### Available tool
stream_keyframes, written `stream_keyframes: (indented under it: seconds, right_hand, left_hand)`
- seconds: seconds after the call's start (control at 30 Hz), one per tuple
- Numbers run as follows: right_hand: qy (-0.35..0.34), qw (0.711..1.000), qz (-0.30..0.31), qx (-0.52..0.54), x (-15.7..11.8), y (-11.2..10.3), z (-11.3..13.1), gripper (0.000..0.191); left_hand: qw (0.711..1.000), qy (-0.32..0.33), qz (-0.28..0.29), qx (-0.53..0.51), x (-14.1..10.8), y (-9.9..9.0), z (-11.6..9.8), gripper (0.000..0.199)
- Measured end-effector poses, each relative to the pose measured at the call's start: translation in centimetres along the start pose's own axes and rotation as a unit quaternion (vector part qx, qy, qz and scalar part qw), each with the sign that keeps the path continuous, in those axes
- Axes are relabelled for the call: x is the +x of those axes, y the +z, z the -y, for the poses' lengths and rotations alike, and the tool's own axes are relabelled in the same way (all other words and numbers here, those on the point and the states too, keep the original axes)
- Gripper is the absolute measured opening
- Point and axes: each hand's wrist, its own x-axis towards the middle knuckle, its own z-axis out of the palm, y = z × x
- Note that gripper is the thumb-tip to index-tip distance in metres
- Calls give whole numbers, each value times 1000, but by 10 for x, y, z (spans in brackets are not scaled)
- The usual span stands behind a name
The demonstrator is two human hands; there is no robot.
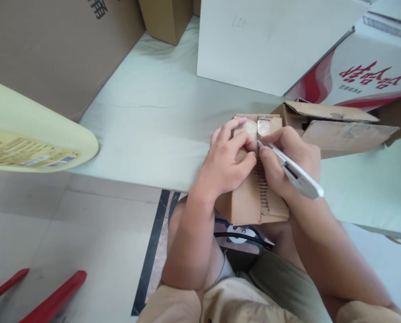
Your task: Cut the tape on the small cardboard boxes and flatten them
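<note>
A small brown cardboard box (245, 204) sits before me at the edge of the cloth-covered surface, with a dark jagged pattern along its middle seam. Shiny clear tape (269, 127) lies across the far end of that seam. My left hand (224, 159) holds the box's top left side, fingers bent and thumb close to the seam. In my right hand (294, 154) is a white utility knife (303, 178), gripped near its front. Its tip meets the seam just beside my left fingertips; the blade itself is mostly hidden.
An opened cardboard box (348, 134) with raised flaps stands at the right. Behind are a large white box (254, 45) and a red-and-white carton (362, 76). A pale yellow bottle (35, 121) and a big brown carton (52, 45) occupy the left. Red bars (57, 296) show low left.
</note>
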Motion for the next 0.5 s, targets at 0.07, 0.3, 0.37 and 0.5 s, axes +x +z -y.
stream_keyframes:
  seconds: [0.07, 0.3, 0.37, 0.5]
  right_hand:
    - [20, 999, -25, 41, -5, -1, -4, 7]
    - [31, 969, -66, 236, -37, -16, -14, 6]
    - [20, 943, -163, 289, -44, -17, -15, 5]
    - [59, 913, -272, 299, -63, -13, -36, 21]
  left_hand:
    - [1000, -2, -8, -3, 0, -1, 0, 5]
    - [1000, -3, -19, -18, 1, -2, 7, 12]
    - [1000, -2, -21, -24, 2, -3, 9, 14]
    - [998, -9, -22, -56, 4, -8, 18, 15]
